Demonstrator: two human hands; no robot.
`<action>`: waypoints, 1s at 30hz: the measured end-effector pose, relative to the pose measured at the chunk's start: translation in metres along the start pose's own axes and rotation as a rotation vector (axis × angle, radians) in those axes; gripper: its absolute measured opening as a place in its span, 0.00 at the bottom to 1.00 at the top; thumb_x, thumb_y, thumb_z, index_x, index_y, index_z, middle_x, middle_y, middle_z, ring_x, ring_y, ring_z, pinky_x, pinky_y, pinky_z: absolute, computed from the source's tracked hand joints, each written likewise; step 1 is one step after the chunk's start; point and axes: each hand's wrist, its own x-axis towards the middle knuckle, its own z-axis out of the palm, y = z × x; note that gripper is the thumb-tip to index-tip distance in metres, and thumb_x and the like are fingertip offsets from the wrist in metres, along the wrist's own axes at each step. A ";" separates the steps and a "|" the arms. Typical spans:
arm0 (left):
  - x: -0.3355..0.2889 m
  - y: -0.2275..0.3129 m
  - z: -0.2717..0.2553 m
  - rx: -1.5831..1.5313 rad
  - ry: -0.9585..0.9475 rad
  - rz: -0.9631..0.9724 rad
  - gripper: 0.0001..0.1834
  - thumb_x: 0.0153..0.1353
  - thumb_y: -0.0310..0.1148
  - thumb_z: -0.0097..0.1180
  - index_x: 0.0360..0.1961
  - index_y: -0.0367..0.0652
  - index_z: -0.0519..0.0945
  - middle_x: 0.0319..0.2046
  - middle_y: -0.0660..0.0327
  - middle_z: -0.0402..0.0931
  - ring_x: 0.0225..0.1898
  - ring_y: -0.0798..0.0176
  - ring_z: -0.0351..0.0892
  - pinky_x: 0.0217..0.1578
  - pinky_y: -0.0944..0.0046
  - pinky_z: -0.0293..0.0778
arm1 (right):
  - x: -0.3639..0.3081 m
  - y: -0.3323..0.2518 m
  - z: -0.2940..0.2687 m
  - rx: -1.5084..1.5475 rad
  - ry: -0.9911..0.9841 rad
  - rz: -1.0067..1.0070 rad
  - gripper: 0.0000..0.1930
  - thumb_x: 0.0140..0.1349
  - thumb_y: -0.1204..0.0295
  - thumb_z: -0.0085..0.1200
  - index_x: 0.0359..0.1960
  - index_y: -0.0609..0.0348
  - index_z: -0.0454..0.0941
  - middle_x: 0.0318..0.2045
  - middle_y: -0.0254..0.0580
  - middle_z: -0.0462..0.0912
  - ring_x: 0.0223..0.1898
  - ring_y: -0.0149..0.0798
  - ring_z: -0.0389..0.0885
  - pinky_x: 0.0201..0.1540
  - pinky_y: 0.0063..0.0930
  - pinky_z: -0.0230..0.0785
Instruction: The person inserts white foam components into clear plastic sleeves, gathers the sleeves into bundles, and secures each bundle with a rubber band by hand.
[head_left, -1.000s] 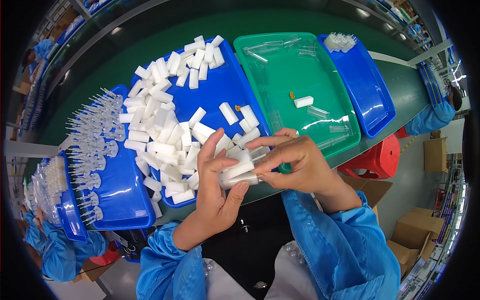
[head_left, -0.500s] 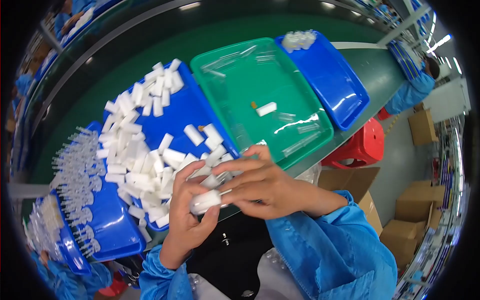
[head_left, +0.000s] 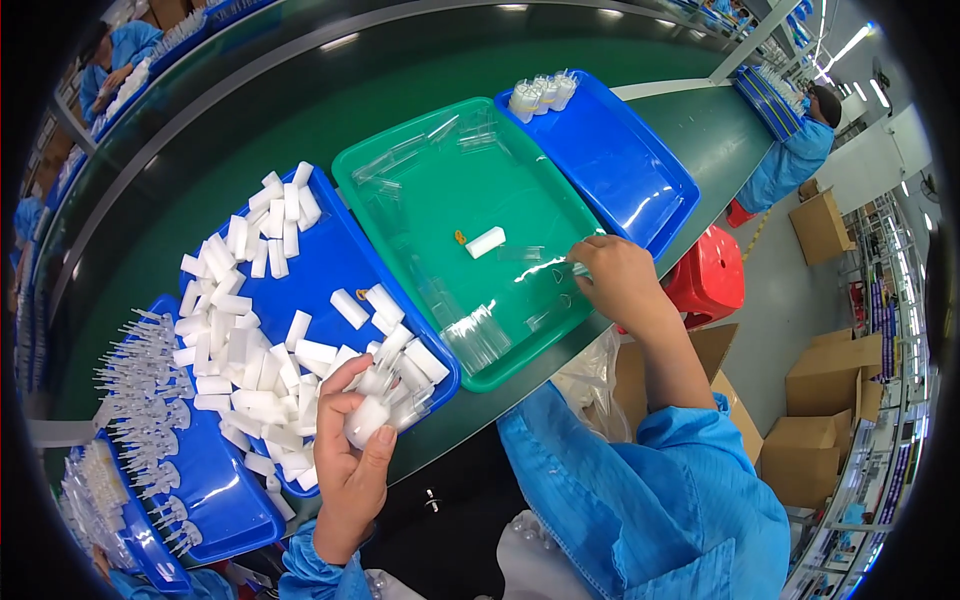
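My left hand [head_left: 348, 468] is closed around a bundle of a white block [head_left: 367, 420] and clear plastic tubes [head_left: 412, 402], held over the near edge of a blue tray [head_left: 322, 262]. White blocks [head_left: 240, 345] lie heaped in that tray. Over the right side of a green tray [head_left: 440, 195], my right hand [head_left: 622, 282] pinches a clear tube [head_left: 578, 268] in its fingertips. More clear tubes [head_left: 478, 338] lie along the green tray's edges. Near its middle rest one white block [head_left: 486, 242] and a small orange piece [head_left: 460, 238].
Another blue tray [head_left: 640, 165] beyond the green one holds bundled whitish pieces [head_left: 543, 94]. At the left, clear nozzle-like parts [head_left: 150, 400] stand in a blue tray [head_left: 235, 490]. A red stool [head_left: 708, 270] and cardboard boxes [head_left: 825, 370] are at the right, with a co-worker [head_left: 800, 150] farther off.
My right hand has left the left hand and moved right to the green tray, where it now pinches a tube. My left hand keeps its bundle. The whole view has shifted slightly.
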 end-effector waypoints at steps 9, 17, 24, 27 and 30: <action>-0.003 0.004 -0.001 -0.015 0.010 -0.002 0.12 0.58 0.28 0.53 0.39 0.39 0.64 0.57 0.48 0.58 0.55 0.59 0.63 0.53 0.64 0.62 | 0.032 -0.003 0.012 0.165 -0.104 -0.061 0.12 0.45 0.75 0.59 0.34 0.56 0.78 0.34 0.43 0.78 0.35 0.47 0.79 0.38 0.37 0.72; -0.001 0.007 -0.006 0.253 0.110 0.075 0.12 0.56 0.27 0.54 0.40 0.37 0.68 0.58 0.47 0.56 0.54 0.56 0.63 0.53 0.61 0.61 | 0.028 -0.053 0.008 0.518 0.140 -0.252 0.12 0.47 0.73 0.63 0.34 0.59 0.79 0.29 0.43 0.78 0.33 0.42 0.77 0.37 0.29 0.70; -0.001 0.007 -0.003 0.296 0.146 0.053 0.11 0.55 0.26 0.56 0.40 0.36 0.73 0.58 0.47 0.57 0.52 0.52 0.65 0.51 0.59 0.62 | 0.029 -0.098 0.018 1.063 0.269 -0.378 0.09 0.59 0.77 0.52 0.40 0.64 0.79 0.20 0.31 0.65 0.19 0.23 0.61 0.22 0.18 0.53; -0.001 0.006 -0.005 0.320 0.153 0.101 0.12 0.55 0.27 0.56 0.40 0.36 0.73 0.57 0.47 0.57 0.52 0.51 0.65 0.51 0.58 0.63 | 0.021 -0.115 0.016 1.515 -0.073 -0.172 0.08 0.58 0.78 0.54 0.39 0.61 0.80 0.26 0.29 0.70 0.25 0.21 0.64 0.25 0.18 0.57; -0.001 0.003 -0.007 0.366 0.159 0.105 0.12 0.55 0.27 0.56 0.40 0.36 0.73 0.58 0.47 0.57 0.52 0.50 0.65 0.51 0.56 0.63 | 0.014 -0.133 0.006 1.805 -0.303 0.021 0.09 0.57 0.80 0.55 0.40 0.63 0.78 0.30 0.30 0.71 0.27 0.19 0.67 0.28 0.14 0.60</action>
